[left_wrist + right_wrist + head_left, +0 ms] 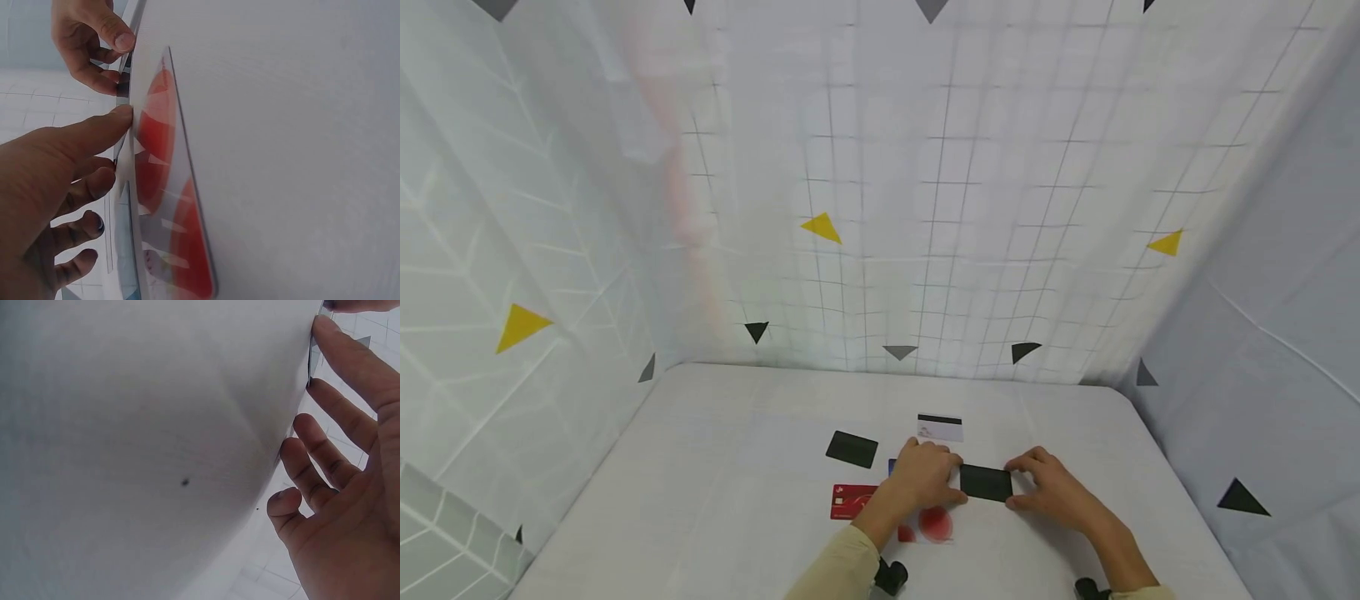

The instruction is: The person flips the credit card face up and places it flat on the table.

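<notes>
A black card (986, 483) lies at the table's surface between the two hands. My left hand (921, 475) holds its left end, thumb at the near corner and a finger at the far corner. At the right end my right hand (1051, 487) grips the card the same way, thumb near and index finger far. Just below the left hand is a card with red circles (164, 137), partly covered in the head view. A red card (850, 500) sits left of the left forearm, and a sliver of a blue card (891, 467) shows behind that hand.
Another black card (852, 449) lies tilted at the left. A white card with a dark stripe (940, 427) is beyond the hands. The white table (715, 483) meets patterned curtains (895, 250) at its back and sides.
</notes>
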### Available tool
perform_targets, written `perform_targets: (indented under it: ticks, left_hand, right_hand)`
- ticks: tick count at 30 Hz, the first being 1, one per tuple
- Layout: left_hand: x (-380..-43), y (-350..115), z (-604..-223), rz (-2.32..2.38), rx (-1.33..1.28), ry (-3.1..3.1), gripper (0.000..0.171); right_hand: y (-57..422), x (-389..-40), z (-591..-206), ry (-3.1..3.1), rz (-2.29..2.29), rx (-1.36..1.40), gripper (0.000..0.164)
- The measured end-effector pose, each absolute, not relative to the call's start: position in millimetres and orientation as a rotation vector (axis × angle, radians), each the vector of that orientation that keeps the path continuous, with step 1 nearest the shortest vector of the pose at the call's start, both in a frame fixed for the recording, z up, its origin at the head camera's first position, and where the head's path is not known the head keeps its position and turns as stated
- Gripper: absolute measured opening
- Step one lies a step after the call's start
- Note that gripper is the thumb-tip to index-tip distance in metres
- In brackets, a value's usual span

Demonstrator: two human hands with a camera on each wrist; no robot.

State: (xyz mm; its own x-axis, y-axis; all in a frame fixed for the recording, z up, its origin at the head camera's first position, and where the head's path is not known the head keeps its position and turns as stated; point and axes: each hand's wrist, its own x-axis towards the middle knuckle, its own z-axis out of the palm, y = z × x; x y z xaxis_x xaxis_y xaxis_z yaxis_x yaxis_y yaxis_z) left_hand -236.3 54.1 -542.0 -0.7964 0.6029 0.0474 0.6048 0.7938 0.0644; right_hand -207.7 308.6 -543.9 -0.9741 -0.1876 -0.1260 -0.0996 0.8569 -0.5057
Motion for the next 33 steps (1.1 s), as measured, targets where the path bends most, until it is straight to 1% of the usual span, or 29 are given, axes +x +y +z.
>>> perform_targets:
  ticks: [11,24,33]
  left_hand:
    - [-238.2,53.6,-540.5,-0.138,-0.963,-2.967,0.054]
    - [-237.6,53.7,-540.2,-0.117,-0.984,-2.929,0.056]
    - [-236.5,52.9,-542.9,-0.155,-0.994,-2.906,0.054]
  right_hand:
    - [307.5,-208.0,-541.8,2.860,-0.782,-0.223,0.054]
    - [310.1,-206.5,-546.8,2.858,-0.799,-0.237,0.054]
    - [309.6,-205.7,-545.5,2.873,-0.766,-0.250,0.062]
